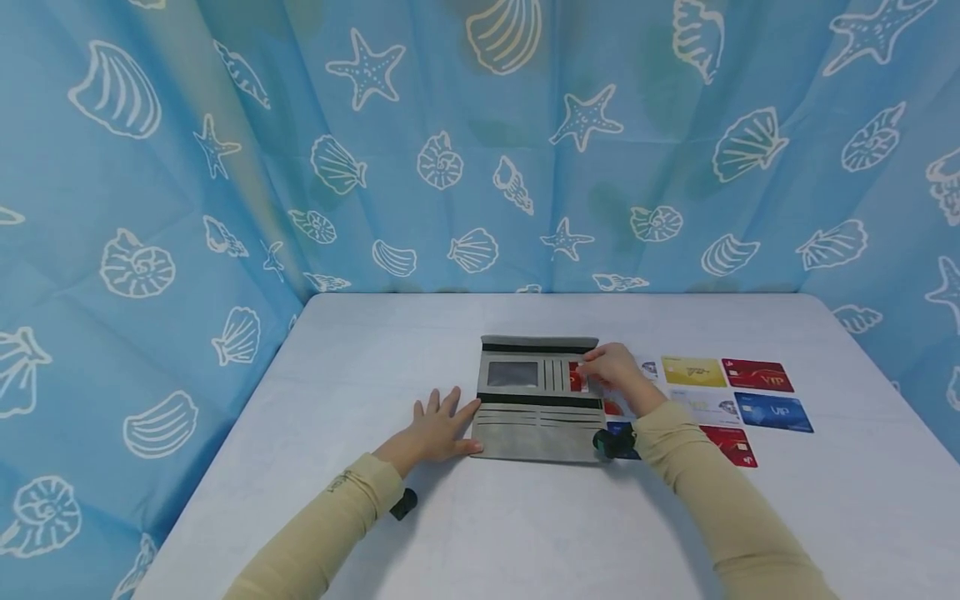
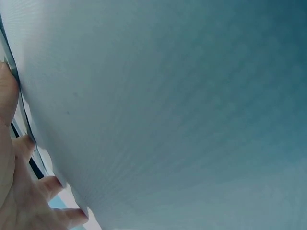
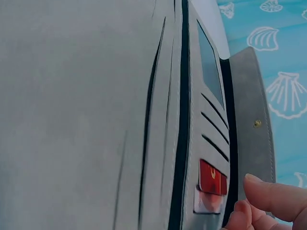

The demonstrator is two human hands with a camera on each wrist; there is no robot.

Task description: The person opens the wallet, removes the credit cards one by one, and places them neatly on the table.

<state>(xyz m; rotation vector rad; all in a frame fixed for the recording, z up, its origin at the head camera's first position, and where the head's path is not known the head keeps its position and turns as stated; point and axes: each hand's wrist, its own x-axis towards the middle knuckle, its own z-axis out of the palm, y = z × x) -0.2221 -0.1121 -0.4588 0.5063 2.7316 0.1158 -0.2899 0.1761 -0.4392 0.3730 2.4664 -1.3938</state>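
Note:
A grey wallet lies unfolded on the white table. With fingers spread, my left hand touches the wallet's left edge; the left wrist view shows the thumb and fingers only at its left side. My right hand is at the wallet's upper right, fingertips beside a red card partly tucked in a slot. Just beside that card, a pale card with a red patch also shows. In the right wrist view the thumb and bent fingers stand apart, with nothing visible between them.
Right of the wallet lie several cards: a yellow card, a red VIP card, a blue VIP card and a silver card. My right forearm partly covers another red card. A blue shell-patterned curtain hangs behind the table.

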